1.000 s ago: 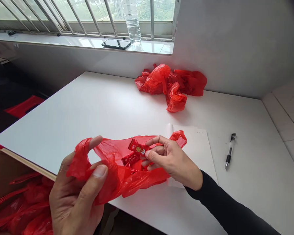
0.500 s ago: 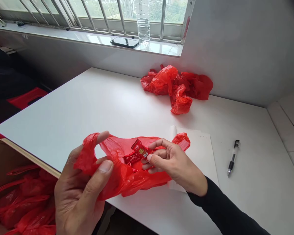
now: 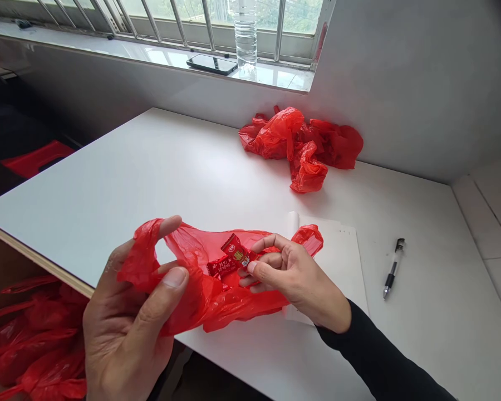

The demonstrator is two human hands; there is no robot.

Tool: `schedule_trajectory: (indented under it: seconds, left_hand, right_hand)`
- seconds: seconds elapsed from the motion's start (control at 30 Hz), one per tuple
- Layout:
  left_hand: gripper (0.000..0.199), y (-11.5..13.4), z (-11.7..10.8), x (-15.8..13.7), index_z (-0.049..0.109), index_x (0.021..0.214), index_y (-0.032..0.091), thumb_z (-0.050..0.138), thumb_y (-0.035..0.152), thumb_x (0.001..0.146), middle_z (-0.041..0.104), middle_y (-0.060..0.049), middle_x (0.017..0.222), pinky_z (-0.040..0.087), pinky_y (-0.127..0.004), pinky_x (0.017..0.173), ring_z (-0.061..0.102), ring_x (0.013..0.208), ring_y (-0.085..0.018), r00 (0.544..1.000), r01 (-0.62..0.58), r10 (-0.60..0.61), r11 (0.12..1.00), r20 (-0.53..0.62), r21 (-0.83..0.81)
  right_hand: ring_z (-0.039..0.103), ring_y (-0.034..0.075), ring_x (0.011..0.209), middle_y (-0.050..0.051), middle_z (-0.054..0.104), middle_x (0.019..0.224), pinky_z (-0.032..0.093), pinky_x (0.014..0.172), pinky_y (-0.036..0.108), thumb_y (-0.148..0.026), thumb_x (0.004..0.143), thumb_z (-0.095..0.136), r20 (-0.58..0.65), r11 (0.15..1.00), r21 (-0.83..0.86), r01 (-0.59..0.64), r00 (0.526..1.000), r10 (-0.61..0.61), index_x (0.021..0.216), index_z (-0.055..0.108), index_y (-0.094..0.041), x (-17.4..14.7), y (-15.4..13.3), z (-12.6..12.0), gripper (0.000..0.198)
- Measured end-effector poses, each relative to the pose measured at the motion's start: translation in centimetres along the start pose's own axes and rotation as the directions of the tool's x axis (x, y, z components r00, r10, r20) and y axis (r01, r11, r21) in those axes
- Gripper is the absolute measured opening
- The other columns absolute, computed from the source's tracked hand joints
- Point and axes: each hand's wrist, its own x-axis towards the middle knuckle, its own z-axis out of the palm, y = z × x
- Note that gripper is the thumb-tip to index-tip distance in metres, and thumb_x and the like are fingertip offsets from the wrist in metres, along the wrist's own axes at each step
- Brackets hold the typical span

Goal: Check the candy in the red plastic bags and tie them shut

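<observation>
My left hand [image 3: 137, 312] is closed on a red plastic bag [image 3: 242, 306], one handle looped over its index finger. The mouth of the bag gapes toward me above the front part of the table. Over that opening, my right hand [image 3: 286, 270] pinches a small red wrapped candy [image 3: 236, 250] with printed characters and a cartoon. A second red wrapped candy [image 3: 221, 266] lies just beneath it in the bag. My right hand's lower fingers are partly hidden in the red plastic.
Crumpled red bags [image 3: 284, 139] lie against the wall. White paper [image 3: 340, 262] and a black-and-clear pen [image 3: 394, 269] rest on the white table [image 3: 121, 167]. A cardboard box [image 3: 45, 267] of tied red bags stands lower left. The windowsill holds a phone [image 3: 212, 64] and water bottle [image 3: 246, 42].
The view has shifted slightly. Both hands keep their holds on the bag and the candy, with hardly any movement between them.
</observation>
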Motion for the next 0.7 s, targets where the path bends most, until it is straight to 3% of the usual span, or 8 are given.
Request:
schedule_trajectory:
  seconds: [0.23,0.7]
  left_hand:
    - [0.044,-0.76,-0.27,0.42,0.074,0.112,0.028,0.085,0.031,0.070,0.067,-0.007,0.130,0.065,-0.027,0.067,0.068,0.087,-0.022,0.999,-0.042,0.042,0.999,0.023,-0.001]
    - [0.040,-0.41,-0.28,0.24,0.074,0.112,0.030,0.080,0.029,0.073,0.067,-0.007,0.130,0.065,-0.028,0.075,0.068,0.085,-0.019,1.000,-0.024,0.023,0.999,0.015,0.031]
  right_hand:
    - [0.077,0.020,0.087,-0.002,0.074,0.078,0.061,0.081,0.033,-0.025,0.090,0.072,-0.007,1.000,-0.006,0.004,1.000,-0.005,0.104,0.057,-0.019,0.13,-0.03,-0.19,0.021]
    - [0.076,0.021,0.089,-0.001,0.073,0.080,0.060,0.084,0.037,-0.027,0.090,0.071,-0.015,0.999,-0.041,-0.007,1.000,0.006,0.104,0.055,-0.021,0.26,-0.04,-0.26,0.021]
